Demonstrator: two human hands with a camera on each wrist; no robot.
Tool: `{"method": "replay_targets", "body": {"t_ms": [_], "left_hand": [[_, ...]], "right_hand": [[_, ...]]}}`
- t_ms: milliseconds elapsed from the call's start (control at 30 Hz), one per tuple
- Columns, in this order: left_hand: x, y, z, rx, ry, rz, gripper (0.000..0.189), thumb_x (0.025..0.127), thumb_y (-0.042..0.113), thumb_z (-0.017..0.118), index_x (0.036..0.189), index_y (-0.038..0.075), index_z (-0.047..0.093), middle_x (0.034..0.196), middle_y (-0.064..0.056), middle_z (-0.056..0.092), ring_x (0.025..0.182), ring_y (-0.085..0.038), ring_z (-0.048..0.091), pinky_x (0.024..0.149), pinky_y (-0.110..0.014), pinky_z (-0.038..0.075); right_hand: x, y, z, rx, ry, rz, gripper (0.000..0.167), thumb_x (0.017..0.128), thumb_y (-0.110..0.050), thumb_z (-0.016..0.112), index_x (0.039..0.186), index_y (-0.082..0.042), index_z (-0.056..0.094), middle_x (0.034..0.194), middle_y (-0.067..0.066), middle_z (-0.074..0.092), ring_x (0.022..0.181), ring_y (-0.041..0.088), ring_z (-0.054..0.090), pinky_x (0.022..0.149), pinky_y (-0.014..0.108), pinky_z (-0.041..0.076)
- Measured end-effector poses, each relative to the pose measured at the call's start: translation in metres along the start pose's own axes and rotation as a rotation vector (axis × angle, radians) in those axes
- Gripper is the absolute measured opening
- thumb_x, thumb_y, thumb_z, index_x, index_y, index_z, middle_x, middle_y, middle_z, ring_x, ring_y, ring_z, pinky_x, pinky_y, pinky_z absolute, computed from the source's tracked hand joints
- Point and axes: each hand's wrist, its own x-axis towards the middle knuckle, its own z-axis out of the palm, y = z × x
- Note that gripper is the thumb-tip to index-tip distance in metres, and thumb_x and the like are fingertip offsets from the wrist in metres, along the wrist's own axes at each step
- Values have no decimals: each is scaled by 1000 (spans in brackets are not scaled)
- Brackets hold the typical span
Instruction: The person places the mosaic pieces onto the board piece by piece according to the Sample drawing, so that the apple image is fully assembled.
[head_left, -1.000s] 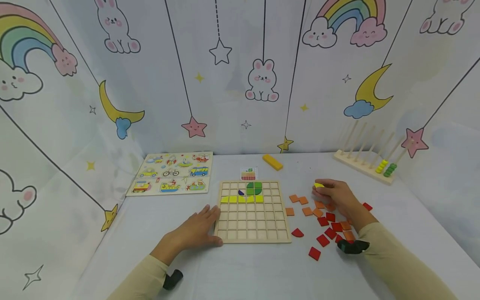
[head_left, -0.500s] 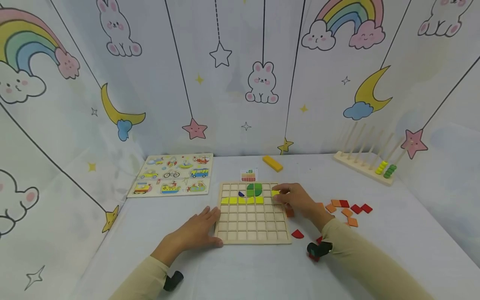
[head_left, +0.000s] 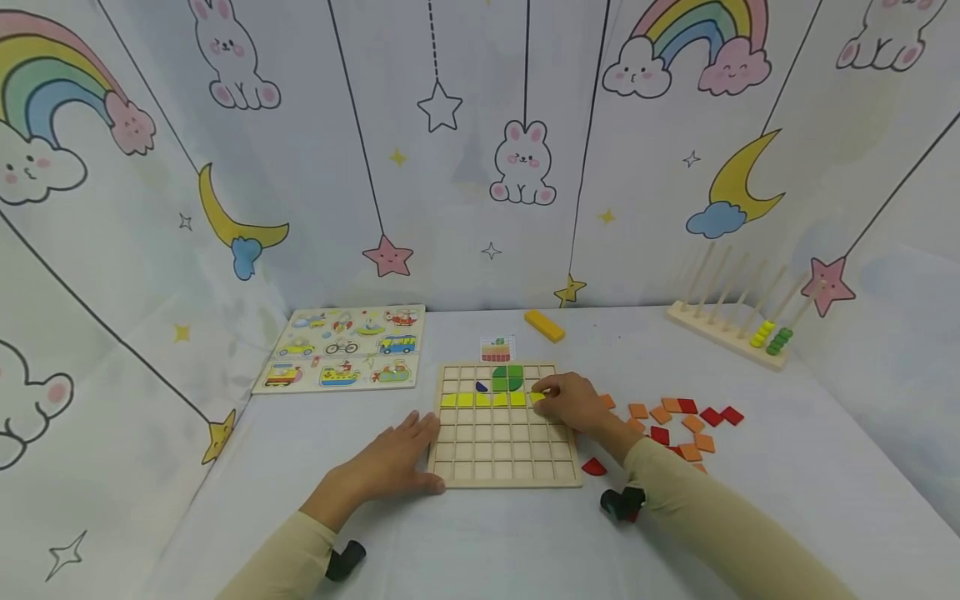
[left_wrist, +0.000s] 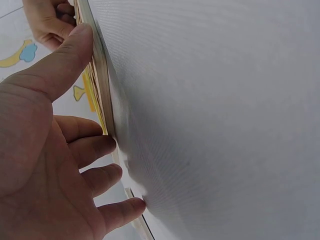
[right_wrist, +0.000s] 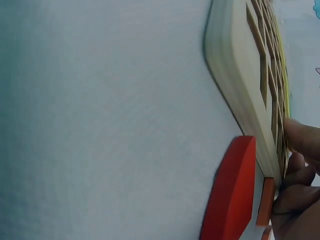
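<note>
A wooden grid board [head_left: 504,482] lies in the middle of the table. Green pieces [head_left: 508,378], a small dark blue piece [head_left: 482,387] and a row of yellow square tiles [head_left: 483,400] sit in its upper cells. My right hand [head_left: 576,402] pinches another yellow tile [head_left: 537,397] at the right end of that row, fingertips right at the cell. My left hand [head_left: 390,458] rests at the board's left edge, fingers straight and spread; in the left wrist view its thumb and fingertips [left_wrist: 107,145] touch the board's side [left_wrist: 102,85].
Orange tiles [head_left: 703,442] and red tiles [head_left: 711,417] lie scattered right of the board, with a red quarter-round piece [head_left: 594,467] nearer. Behind stand a picture card [head_left: 498,348], a yellow block [head_left: 544,325], a vehicle puzzle [head_left: 341,348] and a peg rack with beads [head_left: 727,335].
My right hand has carried the yellow tile left from above the loose tiles to the board, at the end of the yellow row. The left hand has stayed in place.
</note>
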Motion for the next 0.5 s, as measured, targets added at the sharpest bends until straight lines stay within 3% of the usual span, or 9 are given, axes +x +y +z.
{"method": "replay_targets", "body": {"t_ms": [200, 500], "left_hand": [[0, 0, 0, -4, 2, -4, 96, 84, 50, 80, 159, 8, 35, 166, -8, 32, 156, -34, 21, 121, -60, 26], [0, -1, 0, 8, 2, -1, 96, 84, 50, 80, 159, 8, 35, 166, -8, 32, 155, -34, 21, 121, -61, 27]], "right_hand": [[1, -5, 4, -40, 19, -6, 35, 88, -23, 80, 122, -14, 74, 97, 6, 64, 88, 24, 56, 63, 30, 48], [-2, -4, 3, -32, 62, -19, 28, 90, -21, 76, 116, -13, 76, 99, 5, 67, 90, 23, 57, 68, 32, 49]]}}
